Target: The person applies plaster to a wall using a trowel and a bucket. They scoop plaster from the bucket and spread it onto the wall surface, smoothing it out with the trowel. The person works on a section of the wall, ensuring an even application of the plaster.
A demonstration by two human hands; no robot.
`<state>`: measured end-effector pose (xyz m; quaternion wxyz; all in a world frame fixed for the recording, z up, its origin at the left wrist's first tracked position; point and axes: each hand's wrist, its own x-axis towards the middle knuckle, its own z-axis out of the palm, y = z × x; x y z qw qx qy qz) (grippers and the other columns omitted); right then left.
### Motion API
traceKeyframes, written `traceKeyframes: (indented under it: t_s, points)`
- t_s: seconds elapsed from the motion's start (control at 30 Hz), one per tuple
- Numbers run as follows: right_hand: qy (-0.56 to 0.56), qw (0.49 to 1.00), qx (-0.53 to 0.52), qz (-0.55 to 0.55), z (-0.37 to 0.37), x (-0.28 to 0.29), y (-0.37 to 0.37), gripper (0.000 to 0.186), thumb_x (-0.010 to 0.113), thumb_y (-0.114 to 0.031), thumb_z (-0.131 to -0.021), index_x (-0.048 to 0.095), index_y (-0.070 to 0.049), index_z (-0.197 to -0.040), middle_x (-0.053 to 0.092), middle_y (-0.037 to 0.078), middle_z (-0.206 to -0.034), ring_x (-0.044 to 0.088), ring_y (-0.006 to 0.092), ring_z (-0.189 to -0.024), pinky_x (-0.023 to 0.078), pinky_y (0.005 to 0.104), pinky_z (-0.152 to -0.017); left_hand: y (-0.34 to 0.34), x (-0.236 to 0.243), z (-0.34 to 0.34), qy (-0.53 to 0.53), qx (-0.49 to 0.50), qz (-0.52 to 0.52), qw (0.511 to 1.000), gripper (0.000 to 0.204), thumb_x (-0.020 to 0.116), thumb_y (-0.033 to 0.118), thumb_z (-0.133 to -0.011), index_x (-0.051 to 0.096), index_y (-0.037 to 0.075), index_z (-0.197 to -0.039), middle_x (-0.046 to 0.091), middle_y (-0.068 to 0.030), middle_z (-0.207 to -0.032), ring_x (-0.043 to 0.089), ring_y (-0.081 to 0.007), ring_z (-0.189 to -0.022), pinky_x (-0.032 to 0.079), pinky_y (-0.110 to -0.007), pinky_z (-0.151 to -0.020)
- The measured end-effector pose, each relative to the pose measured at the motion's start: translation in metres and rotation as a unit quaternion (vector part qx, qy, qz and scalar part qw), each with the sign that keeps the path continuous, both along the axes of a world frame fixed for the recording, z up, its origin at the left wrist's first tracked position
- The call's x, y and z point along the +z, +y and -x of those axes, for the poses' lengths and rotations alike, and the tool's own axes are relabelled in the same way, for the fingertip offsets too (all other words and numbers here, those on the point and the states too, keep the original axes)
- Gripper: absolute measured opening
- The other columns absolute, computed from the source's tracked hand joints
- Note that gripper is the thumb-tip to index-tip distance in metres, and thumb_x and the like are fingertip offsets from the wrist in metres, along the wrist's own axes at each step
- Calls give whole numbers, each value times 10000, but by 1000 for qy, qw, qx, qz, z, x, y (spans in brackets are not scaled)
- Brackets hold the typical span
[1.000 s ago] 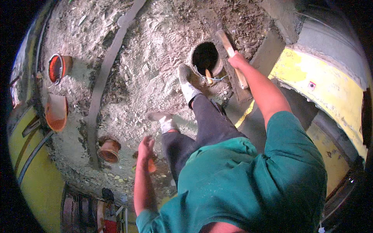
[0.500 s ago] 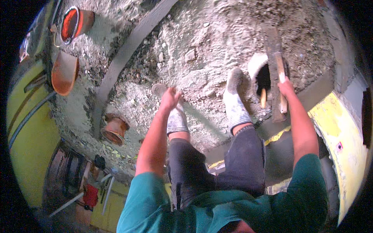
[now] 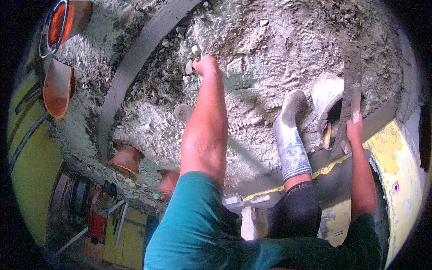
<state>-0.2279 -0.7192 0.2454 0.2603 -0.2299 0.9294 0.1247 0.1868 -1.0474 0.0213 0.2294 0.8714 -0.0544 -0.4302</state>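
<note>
My right hand (image 3: 354, 129) is closed round the wooden handle of a long, narrow mortar-stained float (image 3: 352, 65), held on edge at the right. Beside it lies a tilted whitish bucket (image 3: 326, 90), a wooden tool handle (image 3: 327, 136) showing at its dark mouth. My left hand (image 3: 208, 66) reaches far forward to the rubble, fingers bent together among small pale stones (image 3: 189, 67). Whatever those fingers hold, if anything, is hidden. My forearm crosses in front of my left leg; one boot (image 3: 290, 135) stands on the rough ground at the right.
A smooth grey strip (image 3: 128, 67) runs across the rubble (image 3: 270, 54) at left. Beyond it are an orange container (image 3: 76, 20) with a dark rim and a trough-shaped orange piece (image 3: 58, 90). Orange clay pipe ends (image 3: 128, 158) stick up nearer me. A yellow wall edge (image 3: 387, 157) is at right.
My left hand has moved forward from beside my left boot to the stones. The right hand keeps hold of the float. My view has shifted, with the body leaning forward.
</note>
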Motion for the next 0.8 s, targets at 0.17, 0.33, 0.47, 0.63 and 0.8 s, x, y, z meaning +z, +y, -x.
traceKeyframes:
  t_s: [0.17,0.33,0.47,0.63,0.8]
  points:
    - [-8,1000,14,22,8,-4,8,607,571,-142,-758,373,5,-1312,548,294,-1173,536,447,-1067,420,466,-909,12,7,3,-17,43,99,994,478,609,-8,-714,402,68,-1139,529,-107,-935,525,-211,-743,427,-350,-671]
    - [27,999,34,2,12,3,23,614,567,-147,-763,366,-5,-1325,548,286,-1186,538,432,-1082,412,453,-930,16,21,1,-71,-121,-53,989,420,631,6,-683,441,57,-1053,542,-158,-942,560,-253,-795,458,-380,-751]
    - [39,999,24,-16,-7,3,-4,615,565,-158,-762,360,-11,-1323,548,277,-1175,531,428,-1084,401,460,-942,11,4,-14,-115,-77,38,990,383,637,21,-685,448,59,-1016,556,-135,-869,570,-261,-770,461,-366,-743]
    - [42,997,49,-33,-12,10,-3,660,580,-167,-752,341,-34,-1353,502,275,-1211,492,433,-1114,370,476,-976,31,2,-34,-164,-321,82,929,439,757,75,-668,474,43,-1001,593,-152,-858,594,-316,-772,463,-394,-751]
    - [100,984,147,15,-17,2,2,681,617,-152,-732,356,-47,-1352,485,256,-1242,471,420,-1143,350,479,-1007,10,1,-81,-185,-616,80,762,450,787,236,-709,525,46,-1021,597,-176,-906,590,-379,-866,471,-440,-762]
